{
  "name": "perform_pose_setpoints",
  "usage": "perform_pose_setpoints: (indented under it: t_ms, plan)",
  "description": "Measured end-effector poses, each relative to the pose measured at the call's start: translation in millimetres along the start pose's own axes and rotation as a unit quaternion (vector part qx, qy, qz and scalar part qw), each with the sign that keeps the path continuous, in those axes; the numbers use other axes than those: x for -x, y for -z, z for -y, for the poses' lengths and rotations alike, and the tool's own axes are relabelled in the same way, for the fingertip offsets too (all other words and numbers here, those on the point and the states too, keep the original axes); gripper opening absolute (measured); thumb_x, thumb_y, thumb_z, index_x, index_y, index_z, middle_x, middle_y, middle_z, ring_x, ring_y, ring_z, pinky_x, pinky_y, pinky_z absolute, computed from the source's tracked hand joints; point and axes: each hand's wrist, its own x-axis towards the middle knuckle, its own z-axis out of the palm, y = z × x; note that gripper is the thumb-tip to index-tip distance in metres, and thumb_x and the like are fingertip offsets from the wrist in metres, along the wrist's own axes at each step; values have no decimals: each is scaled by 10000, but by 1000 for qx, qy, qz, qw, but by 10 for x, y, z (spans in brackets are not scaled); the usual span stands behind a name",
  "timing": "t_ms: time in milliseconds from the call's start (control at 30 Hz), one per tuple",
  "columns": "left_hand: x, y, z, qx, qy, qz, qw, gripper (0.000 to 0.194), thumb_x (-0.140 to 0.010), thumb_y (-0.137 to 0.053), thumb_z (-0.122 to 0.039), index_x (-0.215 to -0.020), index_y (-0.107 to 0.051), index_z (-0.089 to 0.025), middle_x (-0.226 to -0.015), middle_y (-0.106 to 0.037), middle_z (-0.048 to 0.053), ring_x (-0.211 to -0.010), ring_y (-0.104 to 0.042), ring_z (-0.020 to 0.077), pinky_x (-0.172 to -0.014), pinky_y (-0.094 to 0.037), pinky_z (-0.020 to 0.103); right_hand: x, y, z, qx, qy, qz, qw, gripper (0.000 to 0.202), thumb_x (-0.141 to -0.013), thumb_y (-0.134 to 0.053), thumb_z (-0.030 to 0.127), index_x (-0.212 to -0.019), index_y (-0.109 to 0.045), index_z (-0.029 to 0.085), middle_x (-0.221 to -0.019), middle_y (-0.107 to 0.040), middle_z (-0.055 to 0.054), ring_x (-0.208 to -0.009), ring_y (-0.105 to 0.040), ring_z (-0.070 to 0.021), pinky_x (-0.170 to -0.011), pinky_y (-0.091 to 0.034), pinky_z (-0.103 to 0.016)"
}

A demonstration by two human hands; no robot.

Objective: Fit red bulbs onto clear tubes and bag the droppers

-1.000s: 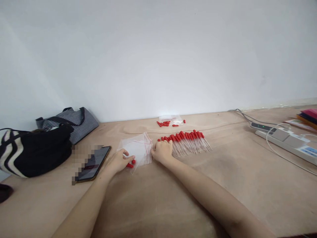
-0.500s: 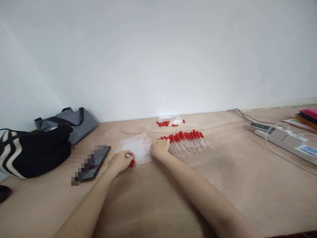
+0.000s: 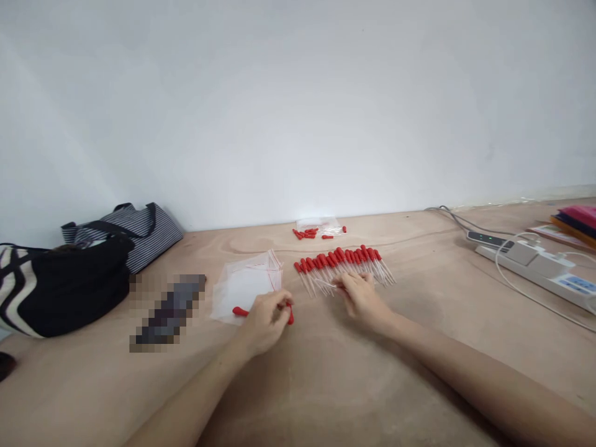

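My left hand [image 3: 264,320] is closed in a pinch on a red rubber dropper bulb [image 3: 291,315], whose end shows past the fingertips. Another red bulb [image 3: 239,311] lies by that hand on the lower edge of a stack of clear zip bags [image 3: 246,279]. My right hand [image 3: 362,298] is closed on a thin pale dropper tube [image 3: 325,283] that points left. Beyond its fingers lies a row of droppers [image 3: 339,257], red bulbs to the back and pale tubes to the front. The hand hides some of their lower ends.
Several loose red bulbs [image 3: 305,234] lie by a clear bag [image 3: 321,223] near the wall. A blurred-out phone [image 3: 172,310] and a black bag [image 3: 88,292] are on the left, with a striped bag [image 3: 149,233] behind. A power strip [image 3: 526,267] with cables is on the right.
My right hand has moved right and nearer, off the bags' edge and the row's left end, and now has a tube. My left hand has shifted right with a red bulb.
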Motion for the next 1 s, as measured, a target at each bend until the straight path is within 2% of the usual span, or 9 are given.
perform_pose_setpoints:
  t_ms: [67, 167, 267, 367, 467, 633, 1000]
  plan:
    - [13, -108, -96, -60, -82, 27, 994, 197, -763, -375, -123, -818, -554, -186, -753, -610, 22, -743, -547, 163, -719, -410, 298, 181, 52, -141, -7, 18, -5, 1000, 301, -829, -337, 109, -1078, -494, 170, -861, -611, -67, -809, -511, -162, -759, -247, -320]
    - [24, -202, -179, -129, -147, 59, 979, 261, -791, -377, -129, -954, -568, -200, -816, -601, 45, -763, -535, 188, -719, -407, 328, 324, 90, -249, -11, 33, 9, 999, 321, -816, -342, 82, -1037, -545, 197, -832, -609, -55, -800, -524, -152, -780, -252, -327]
    - [37, -253, -185, -122, -126, 37, 984, 271, -802, -444, -218, -1055, -543, -208, -850, -592, 47, -783, -539, 195, -726, -420, 333, 343, 99, -245, -30, 18, 6, 999, 268, -825, -344, 100, -912, -580, 192, -850, -611, -49, -787, -534, -140, -767, -278, -312]
    - [57, -315, -135, -93, -97, 11, 991, 216, -795, -490, -292, -954, -606, -202, -852, -580, 50, -794, -543, 188, -719, -434, 319, 327, 97, -163, -61, 10, 9, 998, 197, -844, -378, 177, -843, -575, 189, -796, -619, -33, -730, -541, -133, -760, -289, -310]
    - [65, -379, -102, -81, -85, -7, 993, 196, -823, -456, -252, -839, -647, -209, -816, -597, 42, -777, -549, 179, -723, -418, 328, 328, 80, -55, -92, 23, 22, 995, 175, -847, -407, 218, -826, -579, 194, -751, -625, -17, -684, -543, -120, -766, -282, -312]
    - [50, -398, -145, -57, -65, -27, 996, 175, -841, -452, -257, -826, -623, -220, -787, -650, 7, -784, -556, 179, -742, -365, 343, 346, 11, 75, -108, 37, 19, 993, 162, -838, -423, 194, -818, -584, 186, -731, -622, -3, -684, -537, -109, -789, -258, -313]
    - [47, -385, -170, -51, -54, -37, 997, 120, -830, -489, -253, -835, -604, -221, -796, -665, -11, -781, -567, 172, -770, -297, 349, 346, -30, 106, -108, 49, 3, 993, 165, -835, -422, 191, -830, -587, 182, -708, -602, 9, -661, -514, -97, -789, -244, -306]
